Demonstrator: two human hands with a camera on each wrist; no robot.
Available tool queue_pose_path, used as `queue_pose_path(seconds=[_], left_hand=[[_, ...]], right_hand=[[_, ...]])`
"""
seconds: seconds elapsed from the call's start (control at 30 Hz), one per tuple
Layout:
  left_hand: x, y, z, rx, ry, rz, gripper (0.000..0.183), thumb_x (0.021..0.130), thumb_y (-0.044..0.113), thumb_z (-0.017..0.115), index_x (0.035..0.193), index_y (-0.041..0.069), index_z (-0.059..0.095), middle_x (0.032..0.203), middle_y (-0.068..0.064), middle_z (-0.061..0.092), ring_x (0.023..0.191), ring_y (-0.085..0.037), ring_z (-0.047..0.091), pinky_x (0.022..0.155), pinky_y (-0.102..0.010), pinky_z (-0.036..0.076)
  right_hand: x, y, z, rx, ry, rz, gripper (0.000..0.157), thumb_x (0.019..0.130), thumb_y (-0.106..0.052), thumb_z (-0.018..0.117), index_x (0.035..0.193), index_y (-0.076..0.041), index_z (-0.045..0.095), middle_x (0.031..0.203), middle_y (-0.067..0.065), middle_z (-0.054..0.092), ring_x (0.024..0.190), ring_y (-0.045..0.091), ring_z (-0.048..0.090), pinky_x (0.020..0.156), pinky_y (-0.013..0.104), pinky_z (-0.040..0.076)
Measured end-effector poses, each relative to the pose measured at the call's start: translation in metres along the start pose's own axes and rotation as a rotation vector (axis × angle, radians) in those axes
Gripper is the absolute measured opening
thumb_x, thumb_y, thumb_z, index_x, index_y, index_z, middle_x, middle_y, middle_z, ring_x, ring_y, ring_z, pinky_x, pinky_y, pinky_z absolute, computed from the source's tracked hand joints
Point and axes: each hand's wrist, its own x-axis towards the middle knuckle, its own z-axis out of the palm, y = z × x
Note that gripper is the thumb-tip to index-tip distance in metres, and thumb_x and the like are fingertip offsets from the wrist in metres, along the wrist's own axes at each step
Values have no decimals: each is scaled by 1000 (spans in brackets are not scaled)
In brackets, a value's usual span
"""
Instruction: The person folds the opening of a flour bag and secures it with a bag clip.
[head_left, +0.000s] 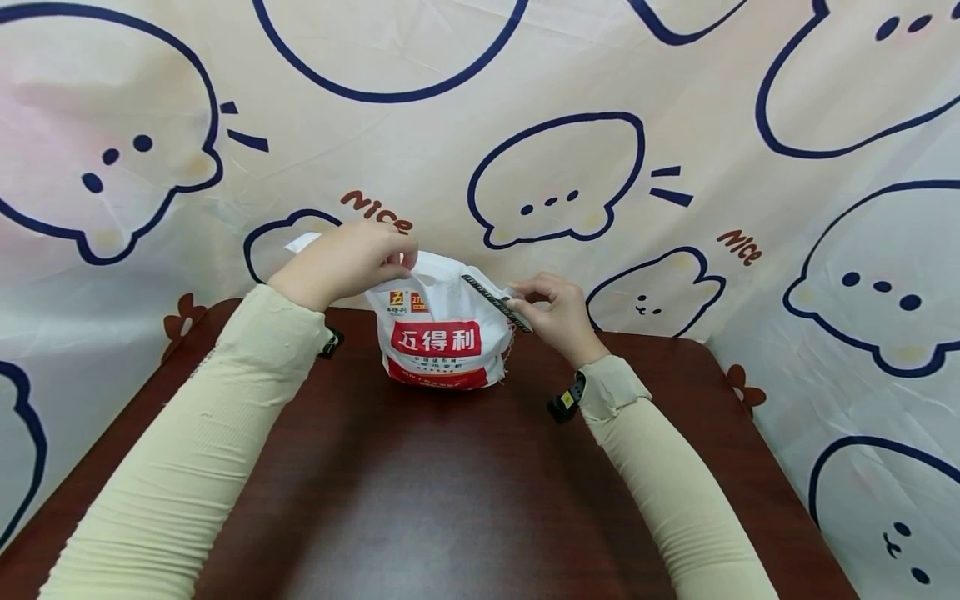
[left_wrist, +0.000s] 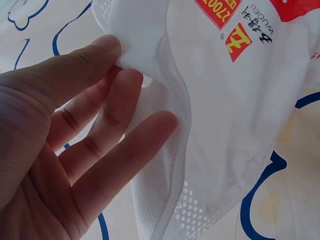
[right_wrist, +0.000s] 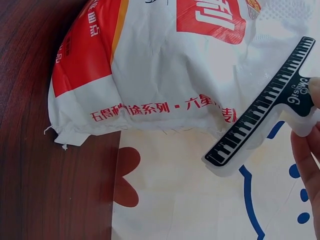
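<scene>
A white flour bag (head_left: pixel 435 340) with red panels and Chinese print stands at the far part of the table. My left hand (head_left: pixel 352 258) pinches the bag's top edge between thumb and finger; in the left wrist view, the other fingers (left_wrist: pixel 125 165) reach along the folded white edge. With my right hand (head_left: pixel 553 312) I pinch the handle of a long bag clip (head_left: pixel 495 302). Piano keys and the word Music mark the clip's black face (right_wrist: pixel 260 107) in the right wrist view. It slants across the bag's right side; whether its jaws grip the bag, I cannot tell.
The dark brown wooden table (head_left: pixel 420 500) stretches toward me. Behind it and along the sides hangs a pale curtain (head_left: pixel 420 167) with blue cartoon outlines. Each wrist wears a small black device, such as the one (head_left: pixel 566 402) on the right.
</scene>
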Motion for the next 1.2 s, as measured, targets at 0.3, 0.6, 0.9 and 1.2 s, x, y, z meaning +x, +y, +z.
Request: queue_pose_path(seconds=[0.3, 0.6, 0.9, 1.2], left_hand=[[-2, 0, 1, 10, 6, 7, 10, 93, 9, 73, 101, 8, 68, 99, -13, 71, 89, -29, 65, 83, -48, 58], [-3, 1, 1, 30, 30, 15, 10, 93, 10, 74, 100, 8, 68, 98, -13, 70, 88, -29, 64, 83, -46, 58], [-3, 3, 2, 39, 27, 7, 10, 93, 10, 73, 102, 7, 69, 99, -13, 70, 89, -30, 64, 84, -46, 58], [-3, 4, 5, 48, 28, 13, 8, 94, 10, 73, 100, 8, 68, 96, -10, 69, 86, -27, 63, 80, -44, 58]], right_hand=[[-3, 1, 0, 14, -9, 12, 23, 87, 0, 79, 110, 0, 76, 101, 10, 72, 91, 24, 70, 81, 40, 60], [-5, 4, 3, 2, -1, -36, 26, 89, 0, 76, 114, 3, 73, 105, 14, 70, 94, 26, 66, 88, 41, 58], [-9, 9, 5, 17, 4, -58, 27, 90, 0, 75, 116, 3, 72, 109, 15, 69, 97, 26, 67, 91, 39, 57], [-12, 10, 4, 22, 2, -20, 28, 91, -3, 75, 119, 1, 71, 111, 14, 68, 100, 26, 65, 92, 38, 57]])
